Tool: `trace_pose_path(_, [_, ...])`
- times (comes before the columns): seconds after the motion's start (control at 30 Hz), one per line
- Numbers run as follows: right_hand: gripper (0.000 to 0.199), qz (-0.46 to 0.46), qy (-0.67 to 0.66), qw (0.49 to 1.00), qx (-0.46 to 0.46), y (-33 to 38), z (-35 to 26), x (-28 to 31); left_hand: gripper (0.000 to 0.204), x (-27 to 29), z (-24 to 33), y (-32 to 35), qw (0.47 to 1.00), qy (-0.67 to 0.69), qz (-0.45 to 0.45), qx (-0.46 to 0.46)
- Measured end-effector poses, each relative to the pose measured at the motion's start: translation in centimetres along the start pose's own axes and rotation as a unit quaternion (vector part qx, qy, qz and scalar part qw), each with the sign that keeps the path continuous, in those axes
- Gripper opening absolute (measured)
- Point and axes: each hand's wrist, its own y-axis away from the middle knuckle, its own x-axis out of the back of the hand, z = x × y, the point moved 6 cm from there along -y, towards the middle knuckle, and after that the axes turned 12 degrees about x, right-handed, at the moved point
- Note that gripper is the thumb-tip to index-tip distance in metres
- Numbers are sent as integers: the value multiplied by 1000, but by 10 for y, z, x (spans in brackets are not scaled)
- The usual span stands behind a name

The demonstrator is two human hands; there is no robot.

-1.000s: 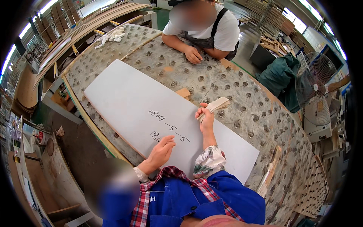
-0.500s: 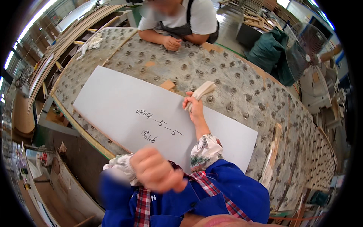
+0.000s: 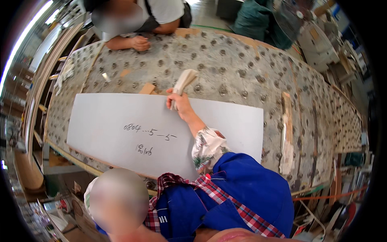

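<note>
My right hand (image 3: pixel 180 104) rests at the far edge of a long white board (image 3: pixel 100 121), its fingers wrapped around a folded cream cloth (image 3: pixel 185 80). The cloth's loose end sticks out beyond the board. Dark handwriting marks the board's upper face. Down at the lower left, close to the camera, my left hand (image 3: pixel 121 209) is smeared by blur, so its fingers cannot be made out. A small tan wood block (image 3: pixel 148 88) sits by the board's far edge.
The worktable (image 3: pixel 242 56) is studded with round metal rollers. Across it leans a person, one hand (image 3: pixel 140 43) on the top. A worn wooden strip (image 3: pixel 286 133) lies right of the board, a white cloth (image 3: pixel 64 74) at the far left. Behind stand green sacks (image 3: pixel 252 22).
The view has turned, so the board now lies straighter across it. My left hand has moved down and left, away from my chest. My right hand still grips the cloth.
</note>
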Motion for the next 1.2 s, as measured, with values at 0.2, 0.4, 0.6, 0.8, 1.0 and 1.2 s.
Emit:
trace_pose_path(0.2, [25,-18,-5,1000,-1,-2,-3,-11,38,-6,-14,2,986,-6,-150,69])
trace_pose_path(0.4, [24,-8,-4,1000,-8,-1,1,-7,37,-12,-21,6,971,-25,-206,122])
trace_pose_path(0.6, [22,-2,-5,1000,-15,-2,2,-8,36,-14,-24,10,959,-51,-232,155])
trace_pose_path(0.8, [25,-1,-2,1000,-12,-4,3,-5,35,-16,-26,19,949,-74,-239,194])
trace_pose_path(1.0, [22,3,-5,1000,-11,1,-1,-8,34,-16,-26,28,939,-99,-249,217])
trace_pose_path(1.2, [22,0,3,1000,-6,3,-7,-8,34,-13,-25,28,926,-141,-261,235])
